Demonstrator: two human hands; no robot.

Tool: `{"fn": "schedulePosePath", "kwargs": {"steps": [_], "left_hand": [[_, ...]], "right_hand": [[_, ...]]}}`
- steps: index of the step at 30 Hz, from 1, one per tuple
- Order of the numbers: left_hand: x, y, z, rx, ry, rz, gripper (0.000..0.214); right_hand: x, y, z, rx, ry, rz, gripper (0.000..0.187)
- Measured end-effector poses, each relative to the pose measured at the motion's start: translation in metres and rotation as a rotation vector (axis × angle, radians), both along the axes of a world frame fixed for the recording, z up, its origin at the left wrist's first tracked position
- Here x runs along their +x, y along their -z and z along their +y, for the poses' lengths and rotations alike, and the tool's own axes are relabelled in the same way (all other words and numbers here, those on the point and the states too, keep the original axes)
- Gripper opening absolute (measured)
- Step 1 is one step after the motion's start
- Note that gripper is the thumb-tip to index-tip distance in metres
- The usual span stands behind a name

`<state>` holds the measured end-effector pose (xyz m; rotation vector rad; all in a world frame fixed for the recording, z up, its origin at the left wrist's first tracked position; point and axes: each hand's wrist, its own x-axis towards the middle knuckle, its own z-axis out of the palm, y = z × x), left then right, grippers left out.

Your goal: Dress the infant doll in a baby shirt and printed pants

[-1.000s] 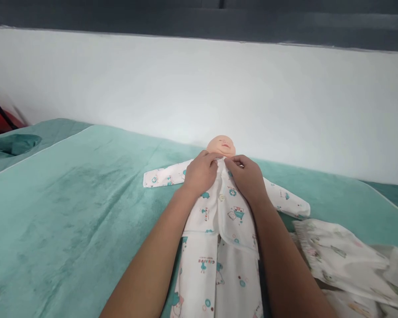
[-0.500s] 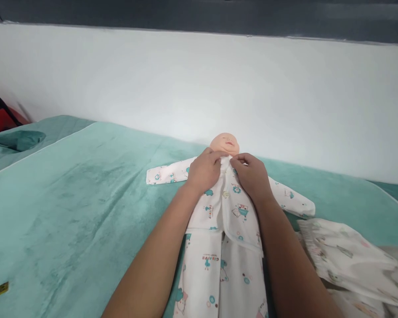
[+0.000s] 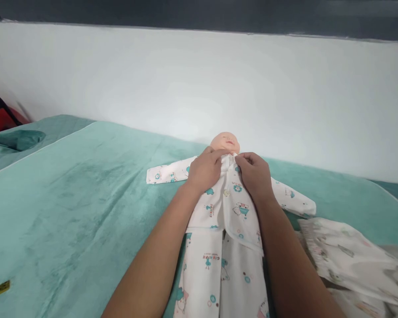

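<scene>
Two-handed, pinching the jacket [image 3: 230, 214] on the green sheet [image 3: 86, 212], just below the doll head [image 3: 226, 140], with the right hand [image 3: 254, 174], touching the opposite front with the left hand [image 3: 204, 171], not showing whether clamped, apparently keeping both edges aligned.

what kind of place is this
Probably a bedroom, though a training room can't be ruled out: a wide, soft-looking green cover spreads like bedding up to a white wall, and a doll in small printed clothes lies on it.
</scene>
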<state>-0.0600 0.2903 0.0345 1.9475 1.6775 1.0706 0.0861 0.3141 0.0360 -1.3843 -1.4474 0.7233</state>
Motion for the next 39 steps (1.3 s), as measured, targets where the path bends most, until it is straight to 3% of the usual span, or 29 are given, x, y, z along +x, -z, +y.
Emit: {"fn": "schedulePosePath", "kwargs": {"steps": [10, 18, 22, 25, 31, 39], "left_hand": [[0.003, 0.013, -0.044, 0.207, 0.036, -0.111, 0.027], [0.000, 0.013, -0.051, 0.161, 0.070, -0.167, 0.030], [-0.003, 0.014, -0.050, 0.137, 0.098, -0.204, 0.038], [-0.004, 0.014, -0.050, 0.122, 0.112, -0.197, 0.041], [-0.003, 0.013, -0.051, 0.125, 0.119, -0.181, 0.040], [-0.002, 0.010, -0.051, 0.112, 0.128, -0.166, 0.041]], "right_hand": [[0.002, -0.004, -0.014, -0.015, 0.021, 0.179, 0.016], [0.009, -0.010, -0.055, -0.063, -0.102, -0.285, 0.041], [0.004, -0.016, -0.070, -0.034, -0.135, -0.548, 0.035], [0.000, -0.015, -0.073, 0.024, -0.130, -0.596, 0.026], [0.006, -0.005, -0.075, 0.122, -0.144, -0.409, 0.010], [0.014, -0.001, -0.074, -0.084, -0.210, 0.015, 0.014]]}}
